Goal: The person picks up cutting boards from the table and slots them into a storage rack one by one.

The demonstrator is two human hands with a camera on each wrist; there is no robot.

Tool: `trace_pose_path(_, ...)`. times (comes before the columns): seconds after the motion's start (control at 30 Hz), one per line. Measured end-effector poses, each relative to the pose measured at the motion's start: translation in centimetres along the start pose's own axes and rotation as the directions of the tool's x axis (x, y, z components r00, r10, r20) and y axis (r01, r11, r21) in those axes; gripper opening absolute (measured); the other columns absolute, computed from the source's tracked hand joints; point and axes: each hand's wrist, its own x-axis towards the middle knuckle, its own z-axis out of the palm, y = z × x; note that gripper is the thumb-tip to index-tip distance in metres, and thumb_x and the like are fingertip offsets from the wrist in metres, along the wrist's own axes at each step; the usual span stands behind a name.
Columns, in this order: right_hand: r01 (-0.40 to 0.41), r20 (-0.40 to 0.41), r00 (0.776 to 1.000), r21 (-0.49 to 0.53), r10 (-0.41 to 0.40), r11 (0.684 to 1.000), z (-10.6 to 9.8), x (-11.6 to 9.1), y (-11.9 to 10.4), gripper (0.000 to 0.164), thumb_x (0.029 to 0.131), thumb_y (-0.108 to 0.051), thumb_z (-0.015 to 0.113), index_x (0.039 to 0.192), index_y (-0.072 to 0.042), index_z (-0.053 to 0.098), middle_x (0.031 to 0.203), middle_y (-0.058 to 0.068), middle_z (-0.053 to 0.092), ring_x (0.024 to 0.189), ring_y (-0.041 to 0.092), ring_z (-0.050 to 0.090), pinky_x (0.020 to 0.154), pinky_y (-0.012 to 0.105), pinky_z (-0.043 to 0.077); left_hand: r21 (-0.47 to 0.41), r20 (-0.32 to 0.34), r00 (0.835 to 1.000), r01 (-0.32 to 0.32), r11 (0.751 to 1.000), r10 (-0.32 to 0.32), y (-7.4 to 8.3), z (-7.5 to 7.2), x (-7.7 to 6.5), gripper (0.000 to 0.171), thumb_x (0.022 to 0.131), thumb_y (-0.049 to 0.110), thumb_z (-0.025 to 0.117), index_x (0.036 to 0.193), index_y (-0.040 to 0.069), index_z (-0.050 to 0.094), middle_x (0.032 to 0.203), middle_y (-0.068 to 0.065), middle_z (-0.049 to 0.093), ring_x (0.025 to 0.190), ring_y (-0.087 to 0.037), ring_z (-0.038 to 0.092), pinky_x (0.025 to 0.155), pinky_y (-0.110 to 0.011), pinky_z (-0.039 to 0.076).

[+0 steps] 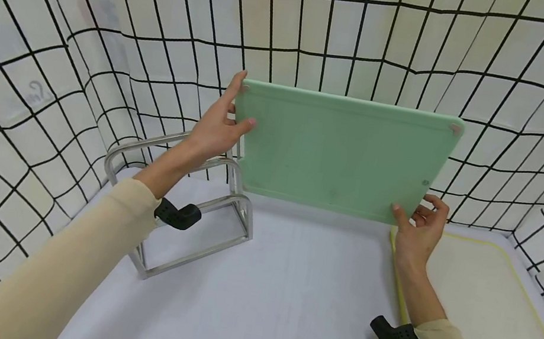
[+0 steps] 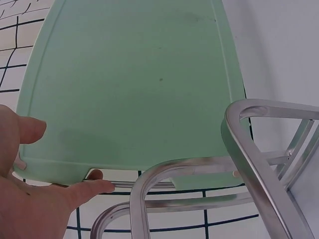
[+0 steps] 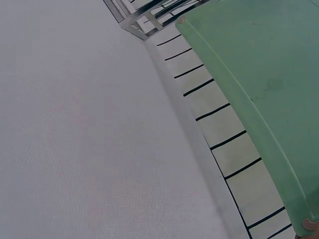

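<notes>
A pale green cutting board (image 1: 339,154) is held up above the table, its broad face toward me and its long sides roughly level. My left hand (image 1: 223,119) grips its left short side near the upper corner, thumb on the near face. In the left wrist view, fingers (image 2: 92,191) reach the handle slot in that side. My right hand (image 1: 421,230) pinches the lower right corner, thumb on the face and other fingers behind. A shiny metal tube rack (image 1: 203,209) stands at the left, beneath my left forearm, overlapping the board's lower left part in the left wrist view.
A white-covered table (image 1: 284,291) spreads below. On its right lies a flat cream piece with a yellow edge (image 1: 495,291), under my right forearm. Black wire grid panels (image 1: 328,29) stand at the back and both sides, white sheeting behind them.
</notes>
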Motion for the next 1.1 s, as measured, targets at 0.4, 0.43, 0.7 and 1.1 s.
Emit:
trace_pose_path(0.4,0.004,0.04,0.999,-0.061,-0.001,0.998,1.6,0.0,0.2,0.06,0.088,0.009,0.075,0.135,-0.02,0.051,0.107,-0.003,0.051,0.096,0.011,0.058,0.079,0.016,0.051,-0.001,-0.004,0.999,0.032,0.999,-0.032,-0.2,-1.5,-0.6,0.087,0.107,0.022,0.059,0.166,0.045,0.0,0.161,-0.016,0.036,0.127,-0.04,0.063,0.1,-0.048,0.049)
trace_pose_path(0.43,0.004,0.041,0.999,-0.057,-0.002,0.998,1.7,0.0,0.3,0.061,0.088,0.01,0.075,0.136,-0.019,0.051,0.107,-0.003,0.051,0.096,0.012,0.057,0.079,0.016,0.051,-0.001,-0.002,0.999,0.033,0.999,-0.033,-0.2,-1.5,-0.7,0.087,0.106,0.022,0.059,0.166,0.045,0.0,0.162,-0.015,0.035,0.126,-0.04,0.063,0.101,-0.048,0.049)
trace_pose_path(0.7,0.002,0.045,0.999,-0.042,0.0,0.999,2.1,-0.2,0.7,0.059,0.087,0.011,0.074,0.133,-0.019,0.051,0.107,-0.002,0.05,0.097,0.013,0.057,0.079,0.015,0.053,0.012,0.012,1.0,0.015,1.0,-0.015,-0.5,-1.8,-1.3,0.088,0.107,0.022,0.058,0.166,0.044,-0.004,0.162,-0.015,0.033,0.128,-0.04,0.062,0.108,-0.057,0.048)
trace_pose_path(1.1,0.006,0.096,0.995,-0.083,0.002,0.997,3.0,-0.4,0.6,0.059,0.089,0.006,0.075,0.136,-0.019,0.05,0.108,-0.002,0.051,0.096,0.013,0.059,0.078,0.015,0.053,0.009,-0.028,1.0,0.003,1.0,-0.003,-0.8,-2.4,-2.9,0.088,0.108,0.024,0.057,0.164,0.048,-0.006,0.166,-0.013,0.029,0.133,-0.038,0.062,0.097,-0.049,0.049)
